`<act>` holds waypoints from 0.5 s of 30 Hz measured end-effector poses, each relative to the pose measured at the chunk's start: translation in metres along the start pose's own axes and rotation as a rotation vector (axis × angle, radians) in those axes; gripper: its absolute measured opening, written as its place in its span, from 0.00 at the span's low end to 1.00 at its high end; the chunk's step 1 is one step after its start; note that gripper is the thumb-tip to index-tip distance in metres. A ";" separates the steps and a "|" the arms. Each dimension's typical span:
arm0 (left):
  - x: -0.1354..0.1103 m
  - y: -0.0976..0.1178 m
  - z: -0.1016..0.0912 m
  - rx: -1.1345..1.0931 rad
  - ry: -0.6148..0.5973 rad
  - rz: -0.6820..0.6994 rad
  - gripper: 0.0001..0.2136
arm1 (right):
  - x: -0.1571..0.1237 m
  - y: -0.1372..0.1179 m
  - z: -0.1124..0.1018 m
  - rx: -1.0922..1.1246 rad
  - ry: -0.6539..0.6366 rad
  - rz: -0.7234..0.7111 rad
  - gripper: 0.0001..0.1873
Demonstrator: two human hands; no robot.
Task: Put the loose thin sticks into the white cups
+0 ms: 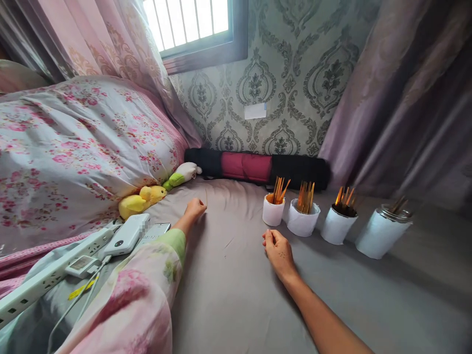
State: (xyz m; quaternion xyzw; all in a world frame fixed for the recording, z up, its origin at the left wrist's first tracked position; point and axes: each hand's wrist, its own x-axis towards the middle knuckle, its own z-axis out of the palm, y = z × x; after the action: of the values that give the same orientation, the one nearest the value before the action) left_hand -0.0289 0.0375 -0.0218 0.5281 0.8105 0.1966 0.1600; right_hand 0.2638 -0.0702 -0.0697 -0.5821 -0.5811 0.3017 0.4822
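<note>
Left hand (194, 209) and right hand (278, 251) rest on the bed sheet (228, 295), grips curled shut; upright stick-filled cups (301, 220) line up within reach.

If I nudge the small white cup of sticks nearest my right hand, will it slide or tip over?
Likely to tip: the small white cup stands on a soft, wrinkled sheet, and its sticks rise well above the rim, so it is probably top-heavy. It looks light, so it may topple rather than slide.

Four stick-filled cups (273, 210) stand beside the right hand (278, 251)
</note>
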 end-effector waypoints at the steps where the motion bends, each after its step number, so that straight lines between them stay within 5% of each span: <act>1: 0.001 0.000 0.001 0.016 0.006 0.006 0.13 | 0.000 -0.001 0.000 -0.005 0.003 -0.002 0.21; 15: 0.011 0.001 0.015 0.109 0.049 -0.003 0.12 | -0.004 -0.006 -0.001 -0.043 0.027 -0.029 0.19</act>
State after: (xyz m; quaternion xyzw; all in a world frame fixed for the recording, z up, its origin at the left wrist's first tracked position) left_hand -0.0254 0.0503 -0.0352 0.5301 0.8243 0.1646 0.1115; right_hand 0.2623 -0.0749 -0.0650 -0.5878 -0.5893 0.2744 0.4815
